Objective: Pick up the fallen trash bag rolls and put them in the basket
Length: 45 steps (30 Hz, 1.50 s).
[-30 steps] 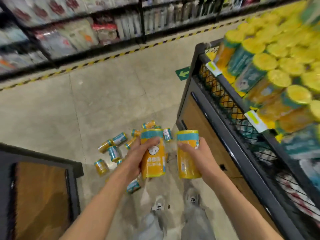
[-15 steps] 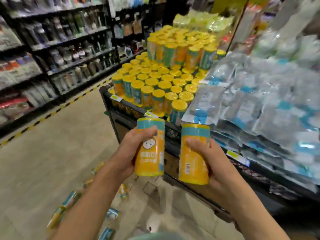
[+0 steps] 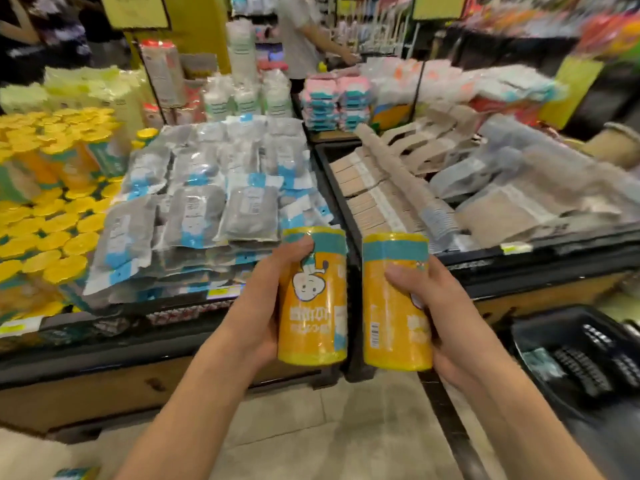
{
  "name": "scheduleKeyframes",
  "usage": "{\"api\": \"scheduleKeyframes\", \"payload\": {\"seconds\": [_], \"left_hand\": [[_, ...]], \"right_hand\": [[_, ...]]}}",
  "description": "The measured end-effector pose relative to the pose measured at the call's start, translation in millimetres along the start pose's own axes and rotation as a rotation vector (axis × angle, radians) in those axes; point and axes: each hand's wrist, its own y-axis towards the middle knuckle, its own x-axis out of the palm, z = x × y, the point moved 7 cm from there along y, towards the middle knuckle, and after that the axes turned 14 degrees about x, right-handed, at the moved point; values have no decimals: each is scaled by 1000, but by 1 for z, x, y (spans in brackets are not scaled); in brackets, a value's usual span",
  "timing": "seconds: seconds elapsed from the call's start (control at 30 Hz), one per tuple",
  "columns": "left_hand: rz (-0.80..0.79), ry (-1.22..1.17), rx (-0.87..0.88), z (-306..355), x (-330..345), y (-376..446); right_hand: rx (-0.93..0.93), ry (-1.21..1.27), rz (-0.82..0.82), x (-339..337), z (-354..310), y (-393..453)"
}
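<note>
Both hands are raised at centre frame, each gripping one upright trash bag roll. The left hand [image 3: 266, 306] wraps its fingers [image 3: 298, 245] around the left roll [image 3: 317, 306], an orange-yellow cylinder with a teal band at the top and a cartoon face on its label. The right hand [image 3: 446, 317] clasps the right roll [image 3: 391, 306] of the same colouring, thumb across its front and a barcode visible low on its side. The two rolls stand side by side, close but apart.

Behind them, display bins run across the middle of the frame. The bin at left [image 3: 104, 348] holds a mass of matching yellow-topped rolls [image 3: 45, 230] at far left and grey-and-blue flat packets [image 3: 194, 216] beside them. The bin at right [image 3: 519, 258] holds stacked paper cups [image 3: 398, 174] and beige packages. A black plastic basket [image 3: 540, 327] sits at lower right of the frame, just beside the right forearm. A second person [image 3: 298, 36] stands at upper centre, blurred. Pale floor tiles [image 3: 329, 434] show between the forearms.
</note>
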Motion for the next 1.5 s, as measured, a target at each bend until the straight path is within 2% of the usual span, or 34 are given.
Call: {"api": "scheduleKeyframes", "payload": {"seconds": [0.33, 0.6, 0.8, 0.9, 1.07, 1.5], "left_hand": [[-484, 20, -249, -93, 193, 76], [-762, 7, -466, -153, 303, 110], [-917, 48, -542, -187, 372, 100], [-960, 66, -603, -208, 407, 90], [-1011, 75, -638, -240, 472, 69], [-1009, 104, -571, -313, 631, 12]], "right_hand": [[-159, 247, 489, -178, -39, -57], [-232, 371, 864, -262, -57, -98], [-273, 442, 1082, -311, -55, -137], [-304, 503, 1135, -335, -52, -158], [-323, 605, 1113, -389, -45, -187], [-384, 553, 1063, -554, -57, -273]]}}
